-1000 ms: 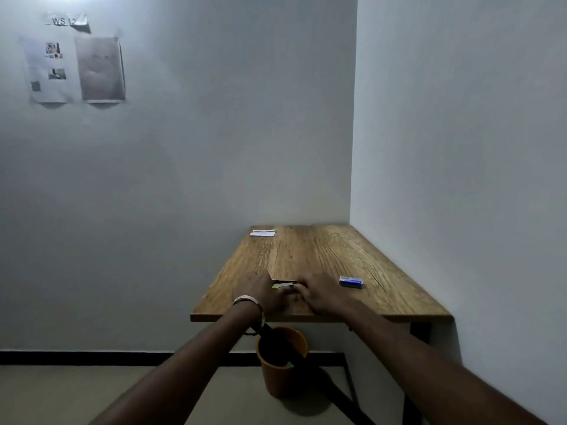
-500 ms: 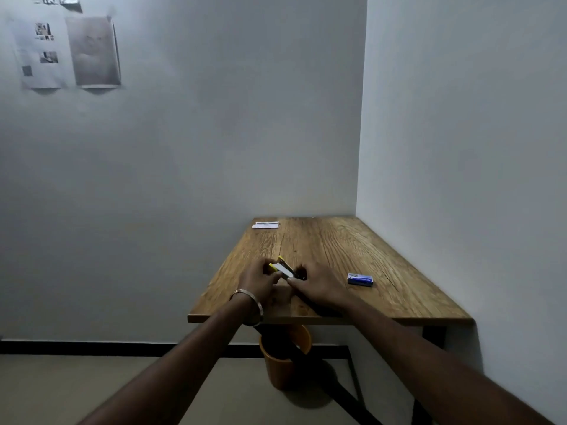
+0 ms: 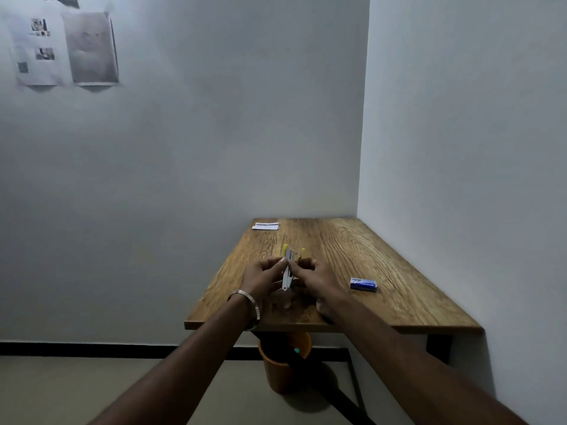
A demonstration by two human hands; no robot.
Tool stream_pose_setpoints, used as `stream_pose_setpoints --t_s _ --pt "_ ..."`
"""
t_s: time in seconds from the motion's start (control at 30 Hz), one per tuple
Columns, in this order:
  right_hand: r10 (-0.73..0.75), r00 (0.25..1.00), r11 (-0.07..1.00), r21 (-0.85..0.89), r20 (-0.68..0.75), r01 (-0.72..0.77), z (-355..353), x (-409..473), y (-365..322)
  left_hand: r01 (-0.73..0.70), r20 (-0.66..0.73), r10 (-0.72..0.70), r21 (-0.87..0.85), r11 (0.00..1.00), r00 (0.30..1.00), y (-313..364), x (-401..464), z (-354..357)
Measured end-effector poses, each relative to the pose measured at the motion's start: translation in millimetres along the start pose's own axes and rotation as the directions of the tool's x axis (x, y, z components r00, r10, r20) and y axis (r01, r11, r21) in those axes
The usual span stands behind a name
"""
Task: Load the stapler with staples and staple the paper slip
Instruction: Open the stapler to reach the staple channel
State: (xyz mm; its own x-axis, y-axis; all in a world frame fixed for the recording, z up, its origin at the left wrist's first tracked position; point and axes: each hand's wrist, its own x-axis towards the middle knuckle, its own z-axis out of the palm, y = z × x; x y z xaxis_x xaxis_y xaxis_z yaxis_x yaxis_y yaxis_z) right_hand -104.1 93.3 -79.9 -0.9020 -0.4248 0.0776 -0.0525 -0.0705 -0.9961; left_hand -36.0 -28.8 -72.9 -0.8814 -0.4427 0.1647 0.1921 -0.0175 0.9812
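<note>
Holding one stapler (image 3: 288,271), yellow and white, upright between left hand (image 3: 260,279) and right hand (image 3: 316,279), both gripping; likely hazard: sprung parts slipping from fingertips onto table (image 3: 399,271).

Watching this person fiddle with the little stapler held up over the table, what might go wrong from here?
1. The stapler is pinched between the left hand and right hand above the table; it looks swung open, so it might slip or snap shut on a finger.
2. The blue staple box lies apart on the right; loose staples could scatter.
3. The room looks dim, so loading such tiny parts may be fiddly.
</note>
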Motion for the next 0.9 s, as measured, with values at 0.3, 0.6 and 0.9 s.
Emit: stream_pose_setpoints --t_s 0.3,0.6,0.9 --pt "0.061 0.997 0.977 0.200 0.036 -0.067 -2 3 -3 -0.073 0.117 0.053 0.175 0.982 0.992 6 1 -1" --pt "0.036 0.999 0.974 0.224 -0.006 -0.034 0 5 -4 -0.135 0.122 0.113 0.196 0.971 0.986 -1 6 1" --pt "-0.043 0.998 0.984 0.168 -0.055 0.052 4 2 -4 -0.023 0.067 0.014 0.146 0.989 0.998 -4 13 -1"
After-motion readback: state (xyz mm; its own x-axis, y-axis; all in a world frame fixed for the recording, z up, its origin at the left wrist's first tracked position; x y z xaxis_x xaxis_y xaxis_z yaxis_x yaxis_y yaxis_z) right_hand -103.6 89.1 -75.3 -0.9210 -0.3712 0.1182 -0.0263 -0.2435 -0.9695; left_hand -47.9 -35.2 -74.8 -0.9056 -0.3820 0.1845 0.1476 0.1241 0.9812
